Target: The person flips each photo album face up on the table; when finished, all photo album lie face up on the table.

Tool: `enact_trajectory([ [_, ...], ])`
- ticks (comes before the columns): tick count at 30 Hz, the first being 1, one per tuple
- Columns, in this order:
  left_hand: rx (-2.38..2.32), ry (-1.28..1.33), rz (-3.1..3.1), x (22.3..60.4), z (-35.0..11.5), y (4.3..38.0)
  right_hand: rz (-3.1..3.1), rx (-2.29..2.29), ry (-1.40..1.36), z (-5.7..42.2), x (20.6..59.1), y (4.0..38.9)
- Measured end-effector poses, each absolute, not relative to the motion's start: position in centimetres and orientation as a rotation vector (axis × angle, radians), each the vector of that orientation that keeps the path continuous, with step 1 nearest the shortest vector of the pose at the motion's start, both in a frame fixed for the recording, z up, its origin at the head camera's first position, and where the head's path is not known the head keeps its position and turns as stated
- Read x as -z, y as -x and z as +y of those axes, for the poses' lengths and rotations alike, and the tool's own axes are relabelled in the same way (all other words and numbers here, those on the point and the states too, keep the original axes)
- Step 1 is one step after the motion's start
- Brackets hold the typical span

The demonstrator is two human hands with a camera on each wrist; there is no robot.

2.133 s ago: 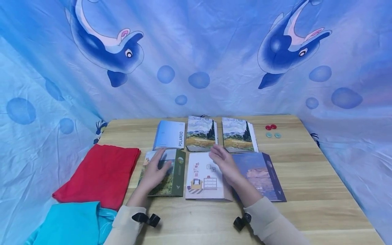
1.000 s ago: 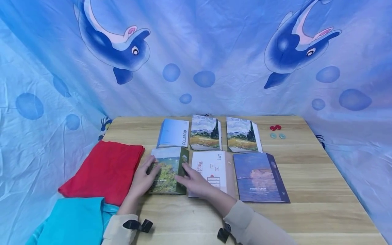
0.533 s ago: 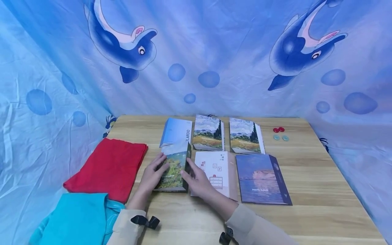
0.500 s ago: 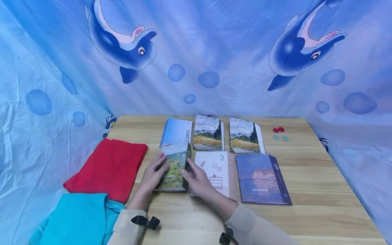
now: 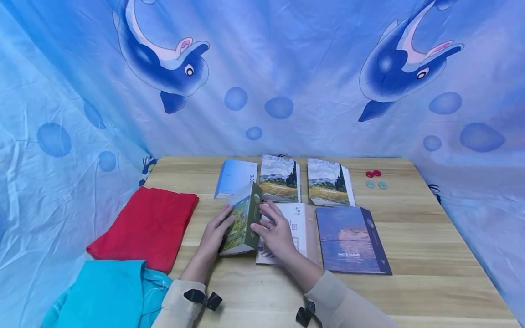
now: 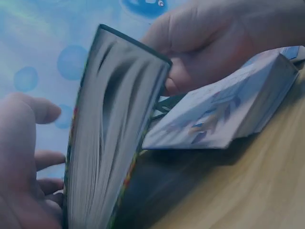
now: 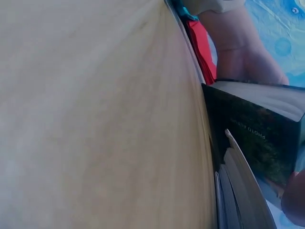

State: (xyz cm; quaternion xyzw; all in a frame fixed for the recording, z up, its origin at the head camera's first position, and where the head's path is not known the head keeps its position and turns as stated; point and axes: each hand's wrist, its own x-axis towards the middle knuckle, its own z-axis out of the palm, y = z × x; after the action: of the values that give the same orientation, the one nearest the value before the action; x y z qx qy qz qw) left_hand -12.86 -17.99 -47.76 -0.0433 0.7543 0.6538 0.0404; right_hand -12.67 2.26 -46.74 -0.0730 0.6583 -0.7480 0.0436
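Green-spined photo album (image 5: 242, 224) is tilted between both hands, just left of the white illustrated album (image 5: 301, 234). Right hand (image 5: 278, 231) grips its spine side, fingers curled; left hand (image 5: 213, 236), fingers loosely extended, touches the cover.

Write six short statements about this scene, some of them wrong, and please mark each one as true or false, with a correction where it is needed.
1. The right hand touches the green photo album. True.
2. The green photo album lies flat. False: it is tilted up.
3. The two red discs lie farther from the person than the two pale blue-green discs. True.
4. The red cloth is on the person's right. False: the red cloth lies on the person's left.
5. The left hand touches the blue-purple album. False: the left hand is at the green photo album.
6. The two landscape-covered books are next to each other. True.
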Motion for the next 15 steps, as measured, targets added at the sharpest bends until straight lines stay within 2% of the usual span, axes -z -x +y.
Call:
enact_trajectory([
  [8,-2.11,-0.001,2.068,48.1,-17.4,12.1,1.642,2.303,0.222,2.0,46.1,12.8],
  [15,-2.189,-0.089,1.965,46.9,-17.6,11.9,1.692,2.208,0.146,1.5,45.3,13.0],
])
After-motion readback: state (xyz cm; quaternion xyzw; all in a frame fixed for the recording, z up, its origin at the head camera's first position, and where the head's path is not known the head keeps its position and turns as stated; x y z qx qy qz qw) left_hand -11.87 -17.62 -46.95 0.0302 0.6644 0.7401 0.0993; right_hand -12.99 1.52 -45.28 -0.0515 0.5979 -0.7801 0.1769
